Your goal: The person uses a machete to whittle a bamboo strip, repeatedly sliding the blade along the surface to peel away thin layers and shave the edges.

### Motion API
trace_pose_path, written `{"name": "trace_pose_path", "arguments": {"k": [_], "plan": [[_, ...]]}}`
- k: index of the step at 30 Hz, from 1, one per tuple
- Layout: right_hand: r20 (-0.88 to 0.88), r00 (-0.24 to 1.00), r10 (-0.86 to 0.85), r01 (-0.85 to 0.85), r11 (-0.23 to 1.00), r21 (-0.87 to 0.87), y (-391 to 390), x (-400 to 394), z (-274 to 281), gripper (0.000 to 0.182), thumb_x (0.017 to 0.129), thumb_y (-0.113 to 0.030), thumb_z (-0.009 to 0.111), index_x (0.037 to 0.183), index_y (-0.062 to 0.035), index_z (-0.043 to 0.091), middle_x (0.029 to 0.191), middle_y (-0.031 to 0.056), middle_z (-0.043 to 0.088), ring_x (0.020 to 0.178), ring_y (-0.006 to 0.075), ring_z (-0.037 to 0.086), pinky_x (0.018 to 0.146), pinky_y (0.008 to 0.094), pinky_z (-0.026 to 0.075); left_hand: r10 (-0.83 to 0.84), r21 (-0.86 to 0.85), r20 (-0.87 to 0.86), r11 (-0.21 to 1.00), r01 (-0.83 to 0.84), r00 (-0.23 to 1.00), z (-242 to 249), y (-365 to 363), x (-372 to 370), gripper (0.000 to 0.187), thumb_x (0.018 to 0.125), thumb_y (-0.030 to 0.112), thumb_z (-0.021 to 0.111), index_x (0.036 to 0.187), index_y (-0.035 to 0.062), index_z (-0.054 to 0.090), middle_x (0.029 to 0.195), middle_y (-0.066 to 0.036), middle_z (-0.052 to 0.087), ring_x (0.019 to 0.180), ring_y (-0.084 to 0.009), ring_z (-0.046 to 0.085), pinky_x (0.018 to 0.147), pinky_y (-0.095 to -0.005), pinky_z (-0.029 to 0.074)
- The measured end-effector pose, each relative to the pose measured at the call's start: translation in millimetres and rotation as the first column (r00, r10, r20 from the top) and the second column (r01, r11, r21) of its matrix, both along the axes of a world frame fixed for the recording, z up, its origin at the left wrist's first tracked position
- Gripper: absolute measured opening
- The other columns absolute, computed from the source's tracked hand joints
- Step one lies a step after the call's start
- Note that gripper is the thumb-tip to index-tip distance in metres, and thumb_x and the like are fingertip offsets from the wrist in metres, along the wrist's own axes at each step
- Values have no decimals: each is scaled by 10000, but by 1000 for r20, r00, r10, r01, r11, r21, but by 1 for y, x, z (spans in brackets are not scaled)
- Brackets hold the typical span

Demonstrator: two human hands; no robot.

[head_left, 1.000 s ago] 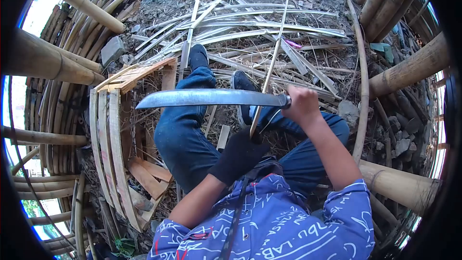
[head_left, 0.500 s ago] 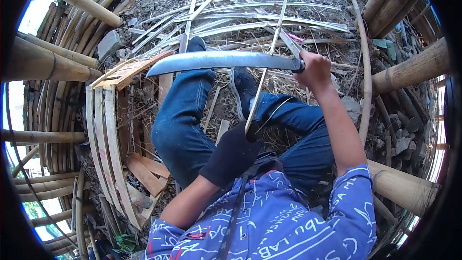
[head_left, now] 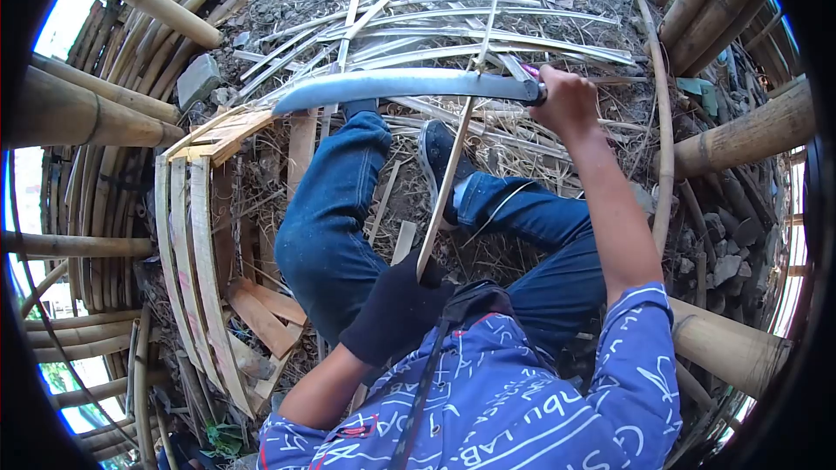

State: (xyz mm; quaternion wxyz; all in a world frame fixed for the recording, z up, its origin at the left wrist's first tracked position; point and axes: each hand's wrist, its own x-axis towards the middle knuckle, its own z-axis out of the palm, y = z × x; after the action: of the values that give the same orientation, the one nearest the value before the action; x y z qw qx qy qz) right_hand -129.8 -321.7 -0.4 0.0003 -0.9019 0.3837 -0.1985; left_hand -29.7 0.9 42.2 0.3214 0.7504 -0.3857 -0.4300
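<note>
My left hand [head_left: 394,312], in a black glove, is closed around the near end of a long, thin bamboo strip [head_left: 447,183]. The strip slants up and away between my legs. My bare right hand [head_left: 568,104] grips the handle of a machete [head_left: 383,84]. Its long, slightly curved blade points left and lies across the strip, where a small shaving or knot shows near the crossing. Whether the edge bites into the strip I cannot make out.
Several split bamboo strips [head_left: 418,30] lie crossed on the ground ahead. A wooden slatted crate [head_left: 206,235] stands to my left, with a grey block [head_left: 198,78] beyond it. Thick bamboo poles [head_left: 740,130] and stones [head_left: 727,265] are on the right.
My left hand has drawn back toward my body and left with the strip, whose far end has swung left. The machete has moved slightly farther away along the strip.
</note>
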Motion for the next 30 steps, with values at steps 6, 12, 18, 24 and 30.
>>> {"name": "trace_pose_path", "arguments": {"k": [6,12,18,24,30], "plan": [[123,955,269,-260,962,-86,46,7,-12,98,732,-137,600,675,-76,548,584,132,609,557,296,641,520,400,509,81,70,-45,995,-77,996,-8,-1,12,298,799,142,715,647,9,496,605,-40,590,625,-116,609,540,-273,445],[-21,999,-46,45,997,-64,3,-3,-17,125,757,-197,586,719,-80,603,600,154,622,582,327,649,544,428,526,-51,54,-38,997,53,998,-6,3,6,340,813,99,692,629,43,411,636,-40,559,720,-88,618,559,-259,449],[64,987,148,-143,986,-82,18,-20,-18,76,695,-141,627,690,-93,569,601,138,620,575,334,643,531,435,513,-7,46,-144,999,14,989,-18,12,6,286,792,22,652,677,13,390,725,-61,598,816,-104,634,616,-272,467],[78,994,-82,94,982,-163,-8,-18,-22,137,687,-168,655,660,-84,551,580,146,599,571,335,630,534,447,507,-15,74,-108,997,23,994,10,14,11,244,751,54,687,705,31,448,645,-28,513,683,-92,532,586,-283,424],[92,996,-19,29,994,-107,-19,-28,-10,80,691,-142,621,664,-99,560,599,140,623,585,313,651,546,446,514,-70,167,-59,983,79,996,3,51,21,268,741,158,742,723,31,507,602,-25,457,586,-99,393,533,-302,381]]}}
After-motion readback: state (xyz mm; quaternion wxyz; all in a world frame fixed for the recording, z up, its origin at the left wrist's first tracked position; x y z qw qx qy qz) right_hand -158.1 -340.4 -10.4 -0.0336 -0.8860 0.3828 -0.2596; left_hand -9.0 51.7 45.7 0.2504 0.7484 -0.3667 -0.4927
